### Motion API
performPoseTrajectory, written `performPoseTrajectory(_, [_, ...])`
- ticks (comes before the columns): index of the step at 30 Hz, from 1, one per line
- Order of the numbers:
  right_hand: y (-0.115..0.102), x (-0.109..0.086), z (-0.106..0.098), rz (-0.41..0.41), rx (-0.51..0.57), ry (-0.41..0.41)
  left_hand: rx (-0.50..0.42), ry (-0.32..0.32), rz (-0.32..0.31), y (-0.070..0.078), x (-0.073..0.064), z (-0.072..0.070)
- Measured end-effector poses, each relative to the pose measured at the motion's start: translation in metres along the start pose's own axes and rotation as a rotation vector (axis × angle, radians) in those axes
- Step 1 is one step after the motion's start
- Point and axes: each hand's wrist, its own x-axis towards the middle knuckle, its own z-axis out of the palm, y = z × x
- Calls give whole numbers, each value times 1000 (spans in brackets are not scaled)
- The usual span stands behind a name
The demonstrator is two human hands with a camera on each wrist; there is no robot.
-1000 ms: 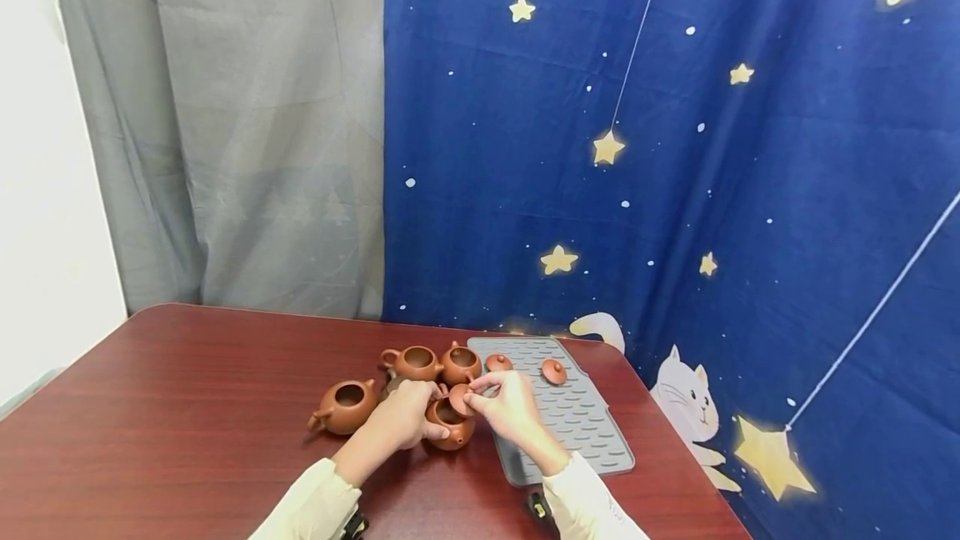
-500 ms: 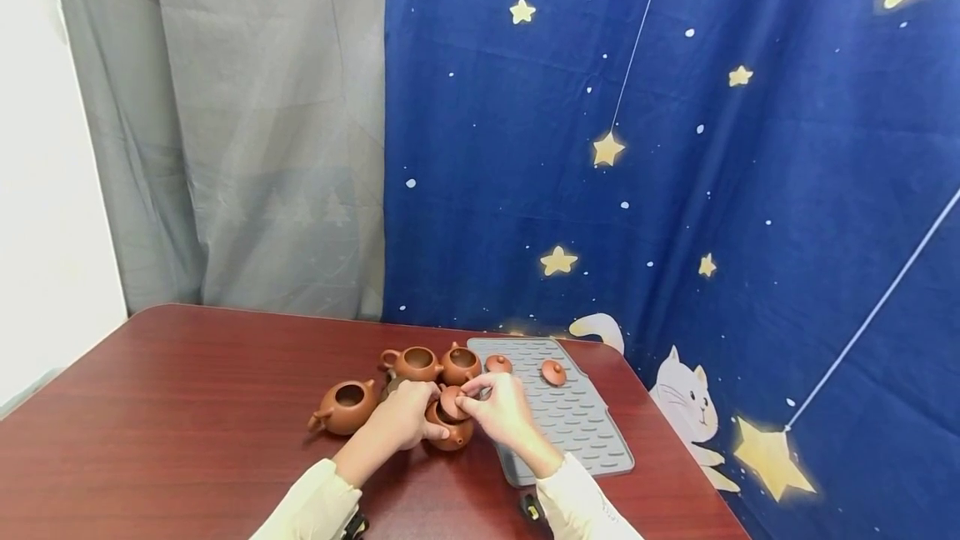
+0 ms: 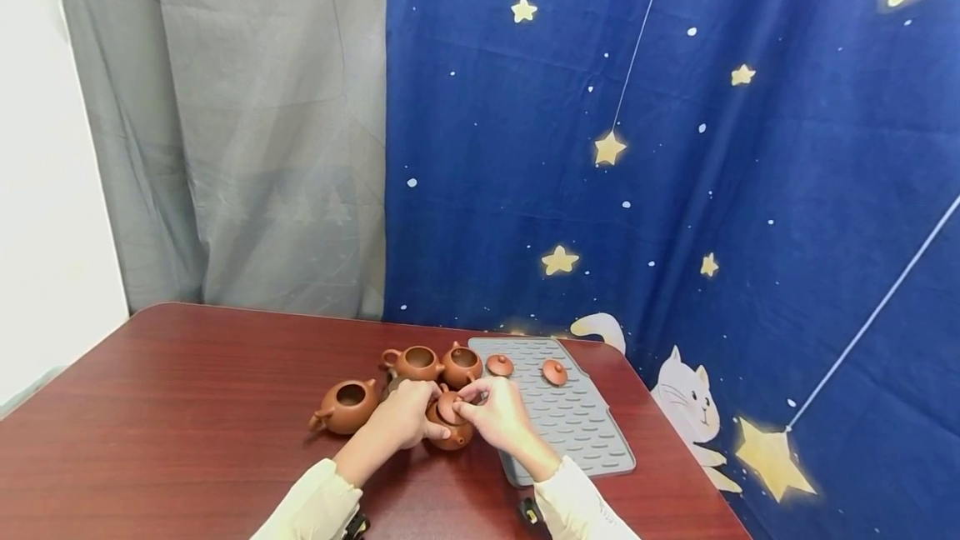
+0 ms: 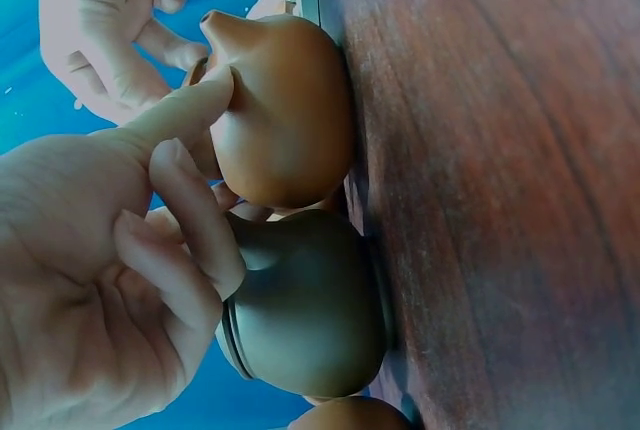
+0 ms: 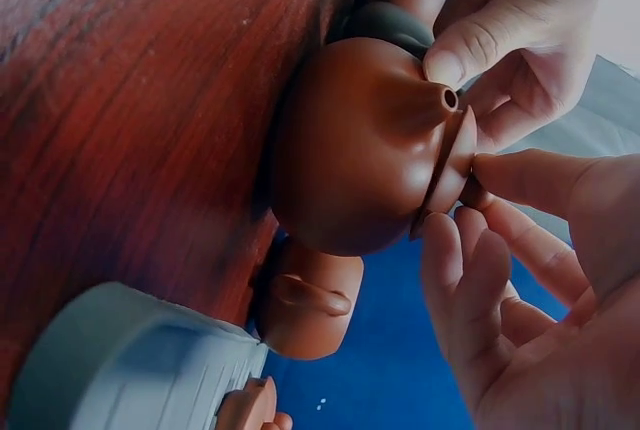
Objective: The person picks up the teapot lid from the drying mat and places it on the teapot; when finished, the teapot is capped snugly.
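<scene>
A reddish-brown clay teapot point(image 3: 452, 439) stands on the table between both hands. My left hand point(image 3: 408, 417) holds it steady, thumb against the body beside the spout and the other fingers at its far side. With its fingertips, my right hand point(image 3: 501, 422) pinches a matching round lid point(image 5: 459, 165) by knob and edge. The right wrist view shows that lid at the teapot's mouth, slightly tilted, with a thin dark gap along its rim. Under the left hand sits a dark grey-green teapot point(image 4: 310, 305), mostly hidden in the head view.
Two lidless brown teapots, one left point(image 3: 417, 362) and one right point(image 3: 461, 364), stand behind the hands. Another open teapot point(image 3: 349, 407) is at the left. A grey ridged mat point(image 3: 581, 436) lies at the right, bearing one lid point(image 3: 499, 365) and a second lid point(image 3: 554, 372).
My right hand has brought the lid leftward and down from the teapot's right side onto its mouth. The left hand has kept its place on the teapot.
</scene>
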Motion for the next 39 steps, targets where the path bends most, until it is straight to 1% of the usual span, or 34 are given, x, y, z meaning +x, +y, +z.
performPoseTrajectory(8, [3,0,3,-8,-63,5,-45,-11,-10,-1,0,0])
performPoseTrajectory(15, [5,2,5,-12,-111,0,-14,-6,-8,1,0,0])
performPoseTrajectory(21, [7,1,6,3,-101,-9,-2,-14,8,3,0,1])
performPoseTrajectory(29, [6,3,8,-2,-96,-9,-2,-30,-6,3,1,0])
performPoseTrajectory(33, [6,3,7,1,-96,-12,4,-32,17,2,2,0])
performPoseTrajectory(39, [8,3,5,2,-77,-30,-19,-42,46,0,1,-1])
